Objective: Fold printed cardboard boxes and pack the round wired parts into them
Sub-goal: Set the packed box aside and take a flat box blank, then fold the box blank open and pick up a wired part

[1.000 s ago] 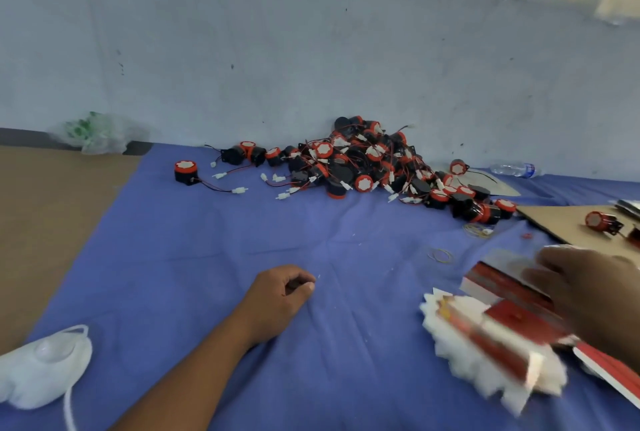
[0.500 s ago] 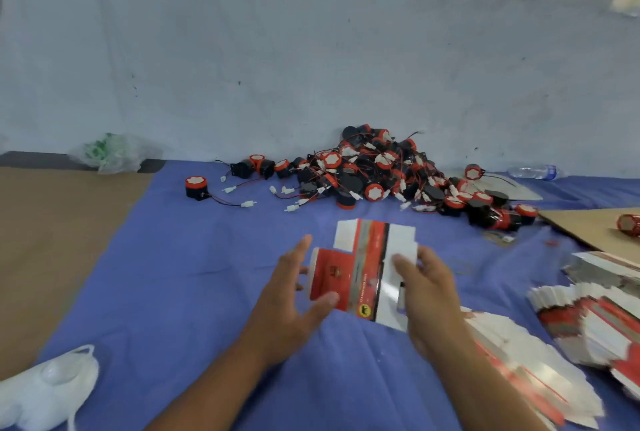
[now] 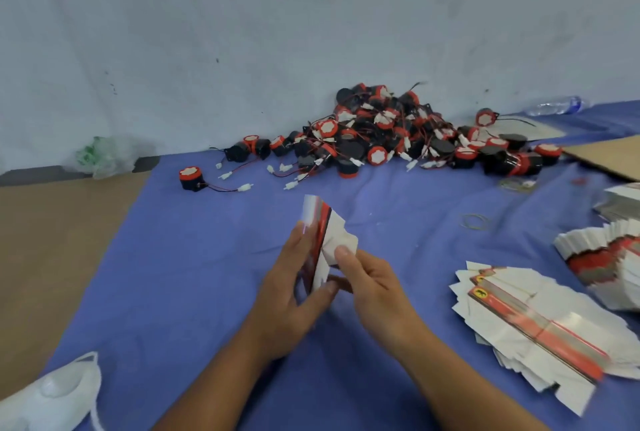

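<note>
Your left hand [image 3: 291,288] has its grip closed on the left panel of the printed cardboard box [image 3: 325,240], thumb underneath. The box looks partly folded and is held above the blue cloth [image 3: 173,274], centre of view. It's thin card, so likely light, easily creased and glossy enough to slip. Hold it by the panel edges near the scores, not the flaps. Your right hand [image 3: 374,281] pinches the white flap. The pile of round wired parts [image 3: 398,139] sits beyond, against the wall. The stack of flat boxes [image 3: 530,330] lies to the right.

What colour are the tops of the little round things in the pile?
The black round wired parts have red tops with white middles, clearest in the head view.
</note>
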A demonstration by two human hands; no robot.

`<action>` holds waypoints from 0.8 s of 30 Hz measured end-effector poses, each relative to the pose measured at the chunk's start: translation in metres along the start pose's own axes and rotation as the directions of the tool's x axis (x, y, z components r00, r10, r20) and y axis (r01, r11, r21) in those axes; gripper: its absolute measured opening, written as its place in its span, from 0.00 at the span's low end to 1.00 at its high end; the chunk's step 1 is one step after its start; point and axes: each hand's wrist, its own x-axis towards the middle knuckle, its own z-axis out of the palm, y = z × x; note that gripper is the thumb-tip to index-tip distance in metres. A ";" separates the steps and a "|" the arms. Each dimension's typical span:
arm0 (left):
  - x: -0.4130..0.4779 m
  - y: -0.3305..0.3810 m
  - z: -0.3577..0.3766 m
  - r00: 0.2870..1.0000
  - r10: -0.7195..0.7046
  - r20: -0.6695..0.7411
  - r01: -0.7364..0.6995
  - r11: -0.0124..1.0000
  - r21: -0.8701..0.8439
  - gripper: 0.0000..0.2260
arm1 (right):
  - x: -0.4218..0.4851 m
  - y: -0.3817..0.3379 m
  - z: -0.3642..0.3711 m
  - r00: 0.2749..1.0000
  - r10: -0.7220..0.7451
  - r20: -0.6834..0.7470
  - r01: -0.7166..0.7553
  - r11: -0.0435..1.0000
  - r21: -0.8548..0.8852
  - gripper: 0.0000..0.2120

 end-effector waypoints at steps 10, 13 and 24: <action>-0.004 0.012 -0.002 0.999 -0.032 0.024 0.029 0.995 0.094 0.26 | -0.007 -0.006 0.004 0.817 -0.562 0.127 0.475 0.532 -0.701 0.19; -0.001 0.013 -0.003 0.998 -0.004 0.069 -0.004 0.992 0.123 0.35 | -0.010 -0.010 0.008 0.835 -0.537 0.122 0.450 0.538 -0.713 0.21; 0.000 0.009 -0.001 0.992 -0.022 -0.122 0.040 0.988 0.148 0.25 | -0.007 -0.004 -0.001 0.835 -0.496 0.237 0.525 0.590 -0.613 0.19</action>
